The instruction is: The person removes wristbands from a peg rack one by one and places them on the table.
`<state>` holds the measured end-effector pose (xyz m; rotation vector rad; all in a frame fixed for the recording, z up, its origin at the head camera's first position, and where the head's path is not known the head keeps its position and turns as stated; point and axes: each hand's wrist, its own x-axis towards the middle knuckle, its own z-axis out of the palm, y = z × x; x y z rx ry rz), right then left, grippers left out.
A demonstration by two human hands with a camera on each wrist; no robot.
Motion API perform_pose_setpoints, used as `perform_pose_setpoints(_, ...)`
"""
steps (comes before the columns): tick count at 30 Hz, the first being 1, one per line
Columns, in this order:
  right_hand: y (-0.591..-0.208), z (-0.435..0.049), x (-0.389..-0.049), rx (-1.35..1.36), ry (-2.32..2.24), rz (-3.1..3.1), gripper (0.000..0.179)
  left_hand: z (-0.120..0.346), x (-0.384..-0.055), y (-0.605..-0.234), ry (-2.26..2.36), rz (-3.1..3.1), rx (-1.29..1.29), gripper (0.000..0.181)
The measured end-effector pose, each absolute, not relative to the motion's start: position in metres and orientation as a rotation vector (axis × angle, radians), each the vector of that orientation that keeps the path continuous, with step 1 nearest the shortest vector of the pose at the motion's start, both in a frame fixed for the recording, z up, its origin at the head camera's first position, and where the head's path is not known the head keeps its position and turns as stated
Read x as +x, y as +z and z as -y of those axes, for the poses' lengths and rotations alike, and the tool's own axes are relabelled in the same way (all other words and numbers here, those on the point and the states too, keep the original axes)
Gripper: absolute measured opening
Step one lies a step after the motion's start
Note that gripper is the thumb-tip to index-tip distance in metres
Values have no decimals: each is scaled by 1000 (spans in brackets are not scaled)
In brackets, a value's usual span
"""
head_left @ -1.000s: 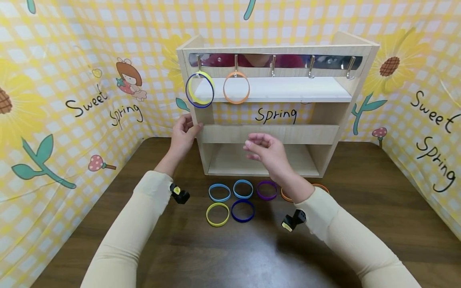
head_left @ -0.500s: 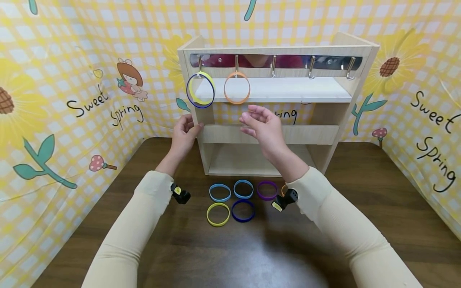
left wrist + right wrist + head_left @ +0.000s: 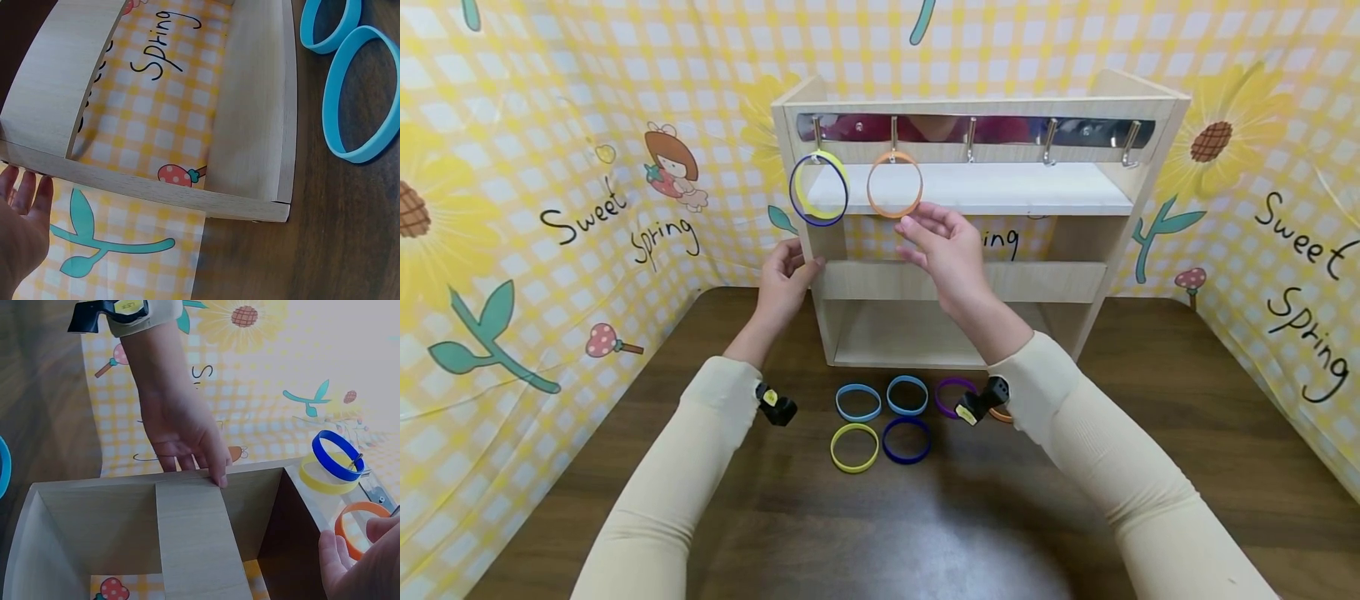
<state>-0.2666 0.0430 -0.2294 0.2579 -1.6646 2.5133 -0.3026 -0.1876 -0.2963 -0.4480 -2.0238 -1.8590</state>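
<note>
While the left hand (image 3: 784,279) grips the shelf (image 3: 1045,282), the right hand (image 3: 953,254), grip unclear, has risen within reach of the orange band (image 3: 340,525).

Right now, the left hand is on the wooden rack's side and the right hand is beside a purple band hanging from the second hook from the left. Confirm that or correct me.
One correction: the band hanging from the second hook is orange, not purple, as the head view shows. The left hand, wooden rack and right hand are as you said.
</note>
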Motion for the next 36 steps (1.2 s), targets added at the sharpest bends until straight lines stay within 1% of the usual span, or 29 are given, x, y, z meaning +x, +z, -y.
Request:
perform_pose_setpoints(9, -223, -39, -267, 212, 2571, 1532, 24, 187, -302, -295, -1866, 2021, -436, 39)
perform_pose_setpoints(15, -220, -39, -267, 197, 2561, 1550, 31, 186, -300, -294, -1871, 2031, -420, 40)
perform_pose_setpoints(22, -217, -38, -267, 209, 2546, 1550, 26, 187, -300, -294, -1872, 2040, -421, 42)
perform_pose_setpoints(30, -212, -40, -264, 239, 2565, 1515, 33, 187, -301, -295, -1876, 2044, -415, 40)
perform_pose_setpoints(36, -206, -43, -258, 274, 2580, 1491, 32, 187, -302, -296, -1868, 2040, -417, 42)
